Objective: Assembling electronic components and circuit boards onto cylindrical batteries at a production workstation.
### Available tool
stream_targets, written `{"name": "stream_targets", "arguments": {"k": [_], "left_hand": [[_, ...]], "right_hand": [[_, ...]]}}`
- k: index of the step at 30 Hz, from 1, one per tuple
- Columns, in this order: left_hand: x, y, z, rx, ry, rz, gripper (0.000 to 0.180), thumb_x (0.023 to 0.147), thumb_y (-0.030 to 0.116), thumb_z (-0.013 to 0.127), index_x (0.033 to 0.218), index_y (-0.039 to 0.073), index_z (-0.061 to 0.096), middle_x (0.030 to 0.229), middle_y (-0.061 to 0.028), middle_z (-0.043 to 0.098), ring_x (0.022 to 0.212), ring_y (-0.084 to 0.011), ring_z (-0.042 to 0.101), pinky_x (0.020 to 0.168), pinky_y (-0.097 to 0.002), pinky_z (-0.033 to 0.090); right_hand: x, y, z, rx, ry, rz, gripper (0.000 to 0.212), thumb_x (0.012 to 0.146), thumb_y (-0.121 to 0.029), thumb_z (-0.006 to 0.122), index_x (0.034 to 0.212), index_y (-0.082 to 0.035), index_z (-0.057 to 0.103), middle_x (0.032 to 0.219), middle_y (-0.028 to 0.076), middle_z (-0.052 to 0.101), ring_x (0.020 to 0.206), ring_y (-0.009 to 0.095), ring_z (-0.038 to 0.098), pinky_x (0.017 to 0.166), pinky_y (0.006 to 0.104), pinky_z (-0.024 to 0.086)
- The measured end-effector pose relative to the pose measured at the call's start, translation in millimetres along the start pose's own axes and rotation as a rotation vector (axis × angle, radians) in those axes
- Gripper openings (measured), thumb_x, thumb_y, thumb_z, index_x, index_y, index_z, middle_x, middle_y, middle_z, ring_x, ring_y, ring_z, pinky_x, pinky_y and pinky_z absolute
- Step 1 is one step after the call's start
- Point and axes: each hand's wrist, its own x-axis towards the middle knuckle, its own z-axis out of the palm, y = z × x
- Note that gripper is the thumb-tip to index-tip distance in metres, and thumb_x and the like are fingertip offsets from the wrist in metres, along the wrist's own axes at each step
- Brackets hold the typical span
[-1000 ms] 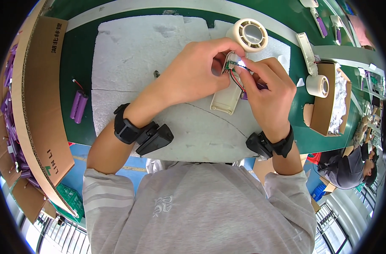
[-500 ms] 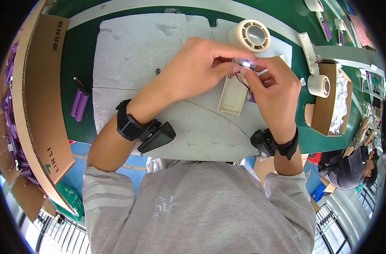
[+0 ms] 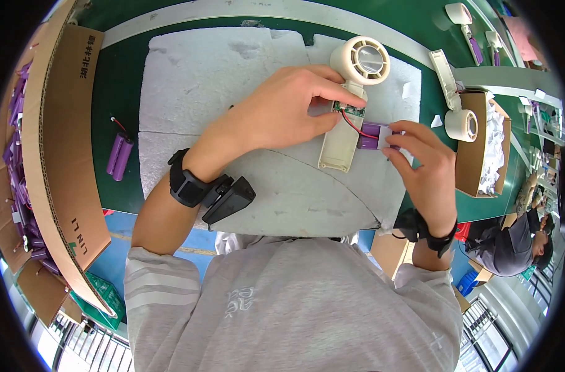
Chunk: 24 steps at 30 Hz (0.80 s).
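Note:
A cream handheld fan (image 3: pixel 333 149) lies with its handle shell uncovered and its round head (image 3: pixel 369 60) at the far end. A green circuit board (image 3: pixel 349 110) sits in the upper handle. My left hand (image 3: pixel 292 106) is closed over that part, thumb and fingers on either side of the board. Red and black wires run from the board to a purple battery pack (image 3: pixel 368 135), which lies beside the handle on the right. My right hand (image 3: pixel 426 162) pinches the pack's right end, at a whitish patch (image 3: pixel 385 137) on it.
Under the work lies a white foam sheet (image 3: pixel 233 80) on a green table. Another purple battery pack (image 3: pixel 119 155) rests at left, beside a tall cardboard box (image 3: pixel 78 142). To the right stand another open fan (image 3: pixel 461 124) and a carton (image 3: pixel 475 149) of white paper pieces. A person sits far right.
My right hand has left the board and moved right and nearer, onto the battery pack. The bright light on the board no longer shows, and the board is now down in the handle.

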Motion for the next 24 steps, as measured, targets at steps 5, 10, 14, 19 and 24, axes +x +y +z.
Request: {"name": "stream_targets", "arguments": {"k": [5, 10, 14, 19, 24], "left_hand": [[2.1, 13.5, 1.7, -0.018, 0.000, -0.164, 0.031, 0.076, 0.000, 0.063, 0.105, 0.008, 0.072, 0.093, -0.0085, 0.066, 0.072, -0.0202, 0.060, 0.066, -0.0308, 0.050], [0.2, 12.1, 3.7, -0.054, 0.020, -0.216, 0.033, 0.075, -0.002, 0.062, 0.105, 0.008, 0.072, 0.092, -0.0071, 0.065, 0.068, -0.0175, 0.058, 0.065, -0.0274, 0.049], [1.7, 16.6, 6.2, -0.105, 0.025, -0.251, 0.033, 0.075, -0.004, 0.061, 0.104, 0.007, 0.072, 0.092, -0.0063, 0.065, 0.068, -0.0152, 0.057, 0.064, -0.0263, 0.049], [0.9, 21.3, 8.3, -0.150, 0.048, -0.315, 0.033, 0.074, -0.005, 0.060, 0.104, 0.005, 0.071, 0.094, -0.0055, 0.064, 0.069, -0.0121, 0.057, 0.064, -0.0251, 0.048], [-2.2, 19.6, 8.3, -0.165, 0.035, -0.356, 0.036, 0.076, -0.007, 0.059, 0.108, 0.006, 0.071, 0.113, -0.0021, 0.062, 0.078, -0.0054, 0.053, 0.067, -0.0195, 0.043]], "right_hand": [[-7.6, -0.1, 6.4, -0.074, 0.103, -0.062, 0.013, 0.074, 0.002, 0.075, 0.085, 0.003, 0.069, 0.101, 0.012, 0.070, 0.081, 0.024, 0.068, 0.068, 0.0317, 0.055], [0.4, -6.6, 9.2, -0.147, 0.048, -0.144, 0.011, 0.073, 0.001, 0.074, 0.083, 0.003, 0.069, 0.101, 0.013, 0.070, 0.079, 0.026, 0.068, 0.067, 0.0326, 0.055], [-0.6, -3.1, 11.5, -0.183, 0.040, -0.128, 0.011, 0.072, 0.000, 0.074, 0.082, 0.003, 0.069, 0.099, 0.013, 0.071, 0.076, 0.027, 0.067, 0.066, 0.0337, 0.055], [2.0, 2.3, 6.8, -0.031, 0.066, -0.111, 0.008, 0.072, 0.000, 0.072, 0.079, 0.003, 0.069, 0.097, 0.014, 0.071, 0.072, 0.027, 0.065, 0.066, 0.0349, 0.054], [1.5, 4.6, 7.3, 0.014, 0.070, -0.168, 0.008, 0.072, -0.001, 0.073, 0.077, 0.003, 0.068, 0.097, 0.014, 0.071, 0.071, 0.027, 0.065, 0.065, 0.0346, 0.054]]}}
